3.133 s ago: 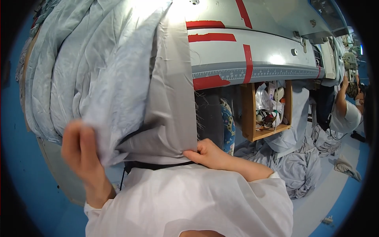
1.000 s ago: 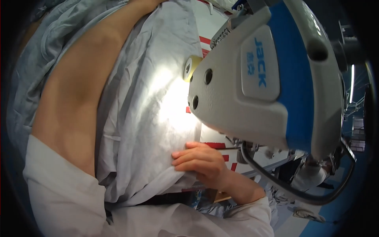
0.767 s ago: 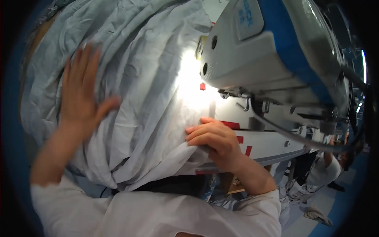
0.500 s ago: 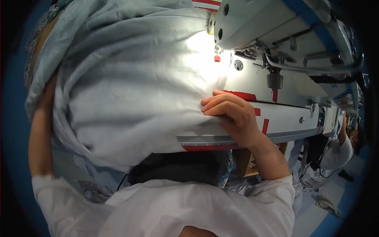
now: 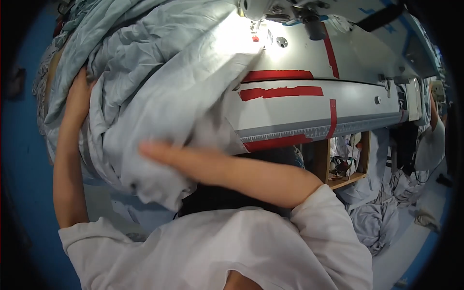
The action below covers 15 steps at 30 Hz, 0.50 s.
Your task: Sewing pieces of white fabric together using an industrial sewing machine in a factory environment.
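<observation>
Evidently, the left hand (image 5: 81,92) is among folds of the pale grey fabric (image 5: 159,101), heaped left of the sewing machine (image 5: 299,60); the blurred right hand (image 5: 181,158) lies over it. Neither grip can be told. Steady, even handling should limit creasing.

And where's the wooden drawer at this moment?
In the head view, the wooden drawer is right of centre, below the grey ruler strip and just above the white right sleeve.
</observation>
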Each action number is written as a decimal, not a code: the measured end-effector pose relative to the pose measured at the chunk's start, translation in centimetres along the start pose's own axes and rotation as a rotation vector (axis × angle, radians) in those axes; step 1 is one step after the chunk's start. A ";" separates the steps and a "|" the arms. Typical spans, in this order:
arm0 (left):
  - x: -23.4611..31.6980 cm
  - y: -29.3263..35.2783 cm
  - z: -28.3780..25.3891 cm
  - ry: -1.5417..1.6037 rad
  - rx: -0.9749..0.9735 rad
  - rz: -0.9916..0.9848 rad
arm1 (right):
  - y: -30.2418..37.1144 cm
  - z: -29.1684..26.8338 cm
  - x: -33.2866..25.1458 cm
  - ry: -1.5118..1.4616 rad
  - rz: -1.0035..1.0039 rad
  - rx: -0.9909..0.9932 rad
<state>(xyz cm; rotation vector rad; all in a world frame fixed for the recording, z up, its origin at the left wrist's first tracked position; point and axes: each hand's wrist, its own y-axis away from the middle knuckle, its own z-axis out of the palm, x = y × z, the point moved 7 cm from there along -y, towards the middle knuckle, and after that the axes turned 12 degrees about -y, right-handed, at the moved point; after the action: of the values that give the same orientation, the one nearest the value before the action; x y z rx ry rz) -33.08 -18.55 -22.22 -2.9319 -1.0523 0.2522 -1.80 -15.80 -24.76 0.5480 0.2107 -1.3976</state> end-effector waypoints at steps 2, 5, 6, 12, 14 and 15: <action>7.2 4.6 -5.6 0.284 0.115 0.230 | 4.9 1.2 -5.9 -0.109 -0.327 0.004; 13.6 12.6 -7.3 0.588 -0.005 0.438 | 9.6 2.0 -6.0 -0.155 -0.504 0.046; 12.9 14.3 -5.7 0.461 -0.096 0.416 | 10.6 2.4 -5.2 -0.159 -0.500 0.010; -2.5 11.9 -1.3 0.073 -0.172 -0.038 | 11.2 -2.5 9.9 -0.651 0.040 0.096; -3.8 12.9 -4.0 -0.273 0.004 -0.126 | 10.5 -3.3 11.4 -0.645 0.010 -0.049; -2.0 13.2 -5.2 -0.276 0.009 -0.106 | 9.8 -2.8 11.2 -0.533 -0.088 0.006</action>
<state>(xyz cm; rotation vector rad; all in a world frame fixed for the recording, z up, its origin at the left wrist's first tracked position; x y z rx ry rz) -25.46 -29.78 -17.70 -2.8785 -1.2282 0.6729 10.14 -23.49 -29.89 0.1576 -0.2017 -1.5794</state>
